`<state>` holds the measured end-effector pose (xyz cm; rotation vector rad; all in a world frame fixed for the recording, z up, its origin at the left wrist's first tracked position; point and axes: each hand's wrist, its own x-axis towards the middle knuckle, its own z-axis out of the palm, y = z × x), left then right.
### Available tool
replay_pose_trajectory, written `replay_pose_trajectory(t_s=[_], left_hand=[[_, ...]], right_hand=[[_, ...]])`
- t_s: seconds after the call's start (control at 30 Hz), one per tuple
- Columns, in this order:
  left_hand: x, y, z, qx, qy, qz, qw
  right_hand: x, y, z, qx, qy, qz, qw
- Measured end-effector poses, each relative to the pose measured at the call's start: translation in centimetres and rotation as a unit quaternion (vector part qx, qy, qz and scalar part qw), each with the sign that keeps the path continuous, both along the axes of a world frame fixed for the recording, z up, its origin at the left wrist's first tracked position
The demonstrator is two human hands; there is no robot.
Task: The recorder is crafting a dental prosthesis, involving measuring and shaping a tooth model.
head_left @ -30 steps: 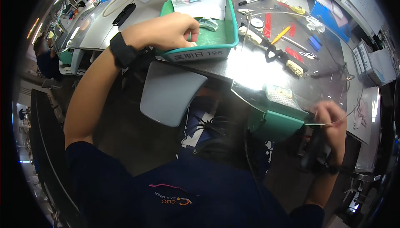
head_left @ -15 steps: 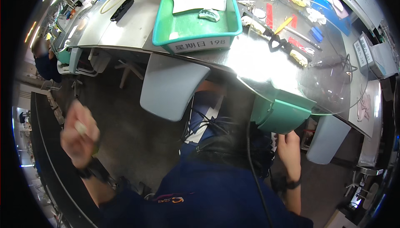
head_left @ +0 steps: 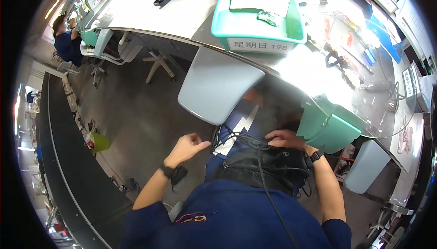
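Note:
My left hand [head_left: 185,149] hovers over the left side of my lap, fingers loosely curled and thumb stretched toward a bundle of black cables [head_left: 248,139]. I see nothing in it, though part of the palm is hidden. My right hand [head_left: 286,138] is beside the green drawer-like catch tray [head_left: 334,128] under the table edge, fingers reaching left above a black pouch [head_left: 268,165] at my waist; it looks open. On the table, a green tub [head_left: 259,30] contains a small green-and-white piece [head_left: 267,18] and has a sheet of paper standing at its back.
A grey-blue panel [head_left: 218,85] juts out below the table edge. A yellow-green bin [head_left: 99,142] stands on the floor beside a long black counter [head_left: 68,167]. Tools and a blue folder [head_left: 384,37] lie on the table's right. Another person [head_left: 68,42] sits far left.
My left hand has come from the far left, by the bin, to my lap; the pale thing seen in it no longer shows. My right hand has moved up and left. The view has shifted.

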<state>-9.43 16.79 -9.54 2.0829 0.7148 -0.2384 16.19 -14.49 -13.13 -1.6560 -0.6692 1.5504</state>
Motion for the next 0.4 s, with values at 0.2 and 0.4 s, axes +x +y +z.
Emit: replay_pose_trajectory(t_s=[0.2, 0.4], left_hand=[[1.2, 1.8, -8.6, -0.094, 0.095, -0.149, 0.980], [4.4, 0.0, 1.6, -0.017, 0.005, -0.253, 0.967]], right_hand=[[-0.9, -0.8, 4.5, -0.025, -0.036, -0.074, 0.996], [-2.9, -7.5, 7.2, 0.040, 0.081, -0.343, 0.935]])
